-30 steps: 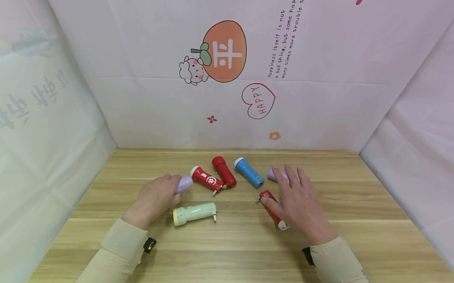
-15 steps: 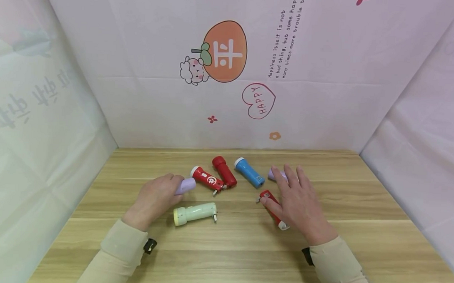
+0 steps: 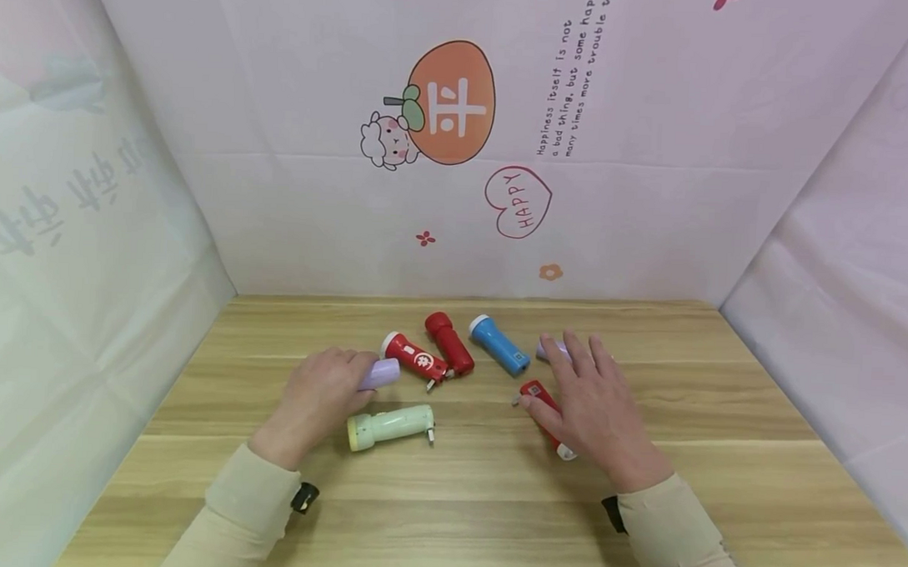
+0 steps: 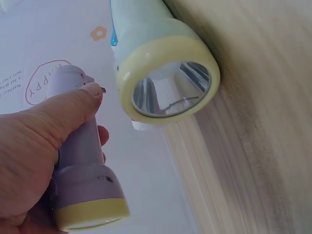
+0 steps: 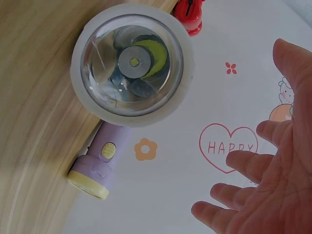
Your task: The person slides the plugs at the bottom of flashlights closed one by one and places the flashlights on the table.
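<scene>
My left hand (image 3: 321, 396) grips a purple flashlight (image 3: 382, 374), its thumb lying along the barrel in the left wrist view and the yellow-rimmed head (image 4: 92, 213) toward the wrist camera. Just in front of that hand lies a pale green flashlight (image 3: 395, 425) with a yellow rim. My right hand (image 3: 598, 418) hovers with fingers spread, partly covering a red flashlight (image 3: 538, 394) whose white-rimmed lens (image 5: 131, 117) looms large in the right wrist view. Past its fingertips lies a second purple flashlight (image 5: 108, 146), mostly hidden in the head view.
Toward the back of the wooden table (image 3: 446, 517) lie a red flashlight with a white head (image 3: 415, 359), an all-red flashlight (image 3: 448, 343) and a blue flashlight (image 3: 500, 346). White printed cloth (image 3: 313, 220) walls the table at the back and sides.
The left hand has shifted slightly right with the purple flashlight, which now shows farther out beyond the fingers. The right hand has barely moved.
</scene>
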Available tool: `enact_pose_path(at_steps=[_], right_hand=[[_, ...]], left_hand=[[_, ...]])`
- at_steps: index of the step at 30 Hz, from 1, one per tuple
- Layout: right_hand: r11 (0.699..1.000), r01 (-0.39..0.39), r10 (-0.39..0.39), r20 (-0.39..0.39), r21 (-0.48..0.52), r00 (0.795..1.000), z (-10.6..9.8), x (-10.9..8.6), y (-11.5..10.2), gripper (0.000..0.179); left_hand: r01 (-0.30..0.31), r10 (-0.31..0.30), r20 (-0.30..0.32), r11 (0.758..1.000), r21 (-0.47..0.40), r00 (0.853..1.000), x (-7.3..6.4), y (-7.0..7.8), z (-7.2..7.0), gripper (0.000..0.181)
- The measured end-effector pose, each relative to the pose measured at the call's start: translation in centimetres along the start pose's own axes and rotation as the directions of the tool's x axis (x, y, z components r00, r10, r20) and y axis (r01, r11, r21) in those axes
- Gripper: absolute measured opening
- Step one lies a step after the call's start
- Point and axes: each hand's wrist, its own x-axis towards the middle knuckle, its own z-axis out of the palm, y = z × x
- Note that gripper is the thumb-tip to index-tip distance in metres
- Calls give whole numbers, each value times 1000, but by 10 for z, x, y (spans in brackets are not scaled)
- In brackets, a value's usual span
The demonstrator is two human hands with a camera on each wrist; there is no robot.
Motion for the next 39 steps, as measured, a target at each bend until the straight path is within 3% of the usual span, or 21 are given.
enact_pose_path(at_steps=[12, 22, 31, 39], right_hand=[[999, -23, 22, 32, 32, 999, -3, -1, -4, 91], [997, 4, -5, 20, 72, 1000, -7, -1, -9, 91], [996, -1, -3, 45, 94, 999, -11, -3, -15, 91], [994, 3, -8, 43, 108, 999, -12, -4, -18, 90]], left_hand=[[-83, 87, -88, 995, 51, 992, -3, 11, -4, 49], [-130, 131, -151, 991, 15, 980, -2, 22, -6, 50], [-160, 158, -162, 987, -2, 974, -4, 30, -6, 54], [-201, 202, -198, 979, 27, 959, -4, 36, -5, 54]])
